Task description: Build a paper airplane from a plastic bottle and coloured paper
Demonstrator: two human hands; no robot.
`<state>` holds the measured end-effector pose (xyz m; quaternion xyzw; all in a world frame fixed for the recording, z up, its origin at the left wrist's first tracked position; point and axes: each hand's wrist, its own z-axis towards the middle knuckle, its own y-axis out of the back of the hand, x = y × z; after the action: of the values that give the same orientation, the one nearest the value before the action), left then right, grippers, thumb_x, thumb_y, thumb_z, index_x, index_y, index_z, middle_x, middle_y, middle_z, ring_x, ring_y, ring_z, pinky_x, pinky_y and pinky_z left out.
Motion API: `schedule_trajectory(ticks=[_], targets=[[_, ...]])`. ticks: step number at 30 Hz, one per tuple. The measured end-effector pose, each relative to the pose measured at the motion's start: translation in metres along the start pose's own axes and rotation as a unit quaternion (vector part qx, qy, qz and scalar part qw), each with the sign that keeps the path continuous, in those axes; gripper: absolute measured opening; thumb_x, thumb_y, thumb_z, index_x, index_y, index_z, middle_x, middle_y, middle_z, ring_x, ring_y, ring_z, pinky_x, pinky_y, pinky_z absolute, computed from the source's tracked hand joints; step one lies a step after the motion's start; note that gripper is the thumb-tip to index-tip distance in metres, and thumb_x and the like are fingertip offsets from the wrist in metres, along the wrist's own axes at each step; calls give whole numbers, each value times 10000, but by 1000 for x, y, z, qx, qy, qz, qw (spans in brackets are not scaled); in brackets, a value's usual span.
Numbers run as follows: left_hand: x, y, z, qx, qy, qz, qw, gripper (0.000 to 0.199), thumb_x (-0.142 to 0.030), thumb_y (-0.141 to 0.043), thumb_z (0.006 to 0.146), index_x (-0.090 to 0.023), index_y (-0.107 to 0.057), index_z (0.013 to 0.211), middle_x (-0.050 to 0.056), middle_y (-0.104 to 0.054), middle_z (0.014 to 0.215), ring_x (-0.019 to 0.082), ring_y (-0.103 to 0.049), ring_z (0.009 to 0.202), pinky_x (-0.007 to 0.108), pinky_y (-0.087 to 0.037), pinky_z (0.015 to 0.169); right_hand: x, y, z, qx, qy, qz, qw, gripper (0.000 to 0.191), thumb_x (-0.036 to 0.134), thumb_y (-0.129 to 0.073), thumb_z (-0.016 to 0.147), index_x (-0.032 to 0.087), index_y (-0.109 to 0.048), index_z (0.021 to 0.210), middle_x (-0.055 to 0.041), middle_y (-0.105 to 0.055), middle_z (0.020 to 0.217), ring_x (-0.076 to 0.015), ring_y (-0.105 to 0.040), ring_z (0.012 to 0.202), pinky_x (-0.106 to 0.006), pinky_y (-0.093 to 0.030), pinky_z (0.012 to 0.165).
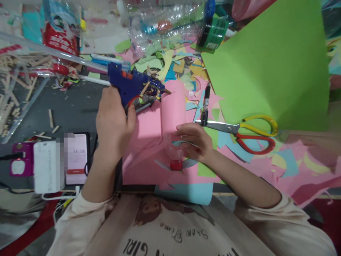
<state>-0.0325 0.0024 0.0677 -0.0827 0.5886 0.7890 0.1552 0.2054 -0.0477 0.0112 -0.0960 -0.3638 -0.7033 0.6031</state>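
My left hand (113, 121) is wrapped round the handle of a blue hot glue gun (130, 83). The gun's nozzle points right, at or just over the upper part of a plastic bottle wrapped in pink paper (173, 110). This bottle lies with its red cap (176, 165) towards me. Beside its clear neck, my right hand (195, 142) has its fingers closed on a small light blue paper piece (186, 143). Its index fingertip rests against the bottle; the hand partly hides the paper. Pink paper sheets (146, 163) lie under the bottle.
Scissors with yellow and red handles (237, 129) and a black marker (206, 103) lie to the right, near a large green sheet (277, 67). Clear plastic bottles (170, 25) and paper scraps are at the back. A phone (78, 156) and wooden sticks (7, 103) lie left.
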Motion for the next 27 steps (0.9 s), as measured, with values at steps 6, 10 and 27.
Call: schedule_trajectory(ticks=[6,10,27], targets=[[6,-7,-5,-29,-5,-3,1000,455,-457,-668,837,-200,-541,1191,173,-648,1224,358,-592,1181,493,-477,1035,0,0,0,9,-6,0,1000,157,239,-519,984,253,-629,1094,-79,-751,979,-253,-748,959,-428,-651,757],[17,-7,-3,-48,31,19,998,530,-368,-744,717,-187,-534,1170,171,-662,1218,383,-614,1173,517,-502,1009,0,-1,0,-1,0,-3,1000,160,253,-517,993,233,-637,1097,-87,-743,975,-242,-745,947,-405,-655,744],[54,24,1,-7,173,45,984,596,-419,-681,784,-193,-523,1312,168,-594,1354,499,-461,1321,704,-318,1083,6,1,-3,26,-73,38,996,132,255,-549,981,256,-616,1095,-81,-747,1025,-236,-732,1036,-422,-657,832]])
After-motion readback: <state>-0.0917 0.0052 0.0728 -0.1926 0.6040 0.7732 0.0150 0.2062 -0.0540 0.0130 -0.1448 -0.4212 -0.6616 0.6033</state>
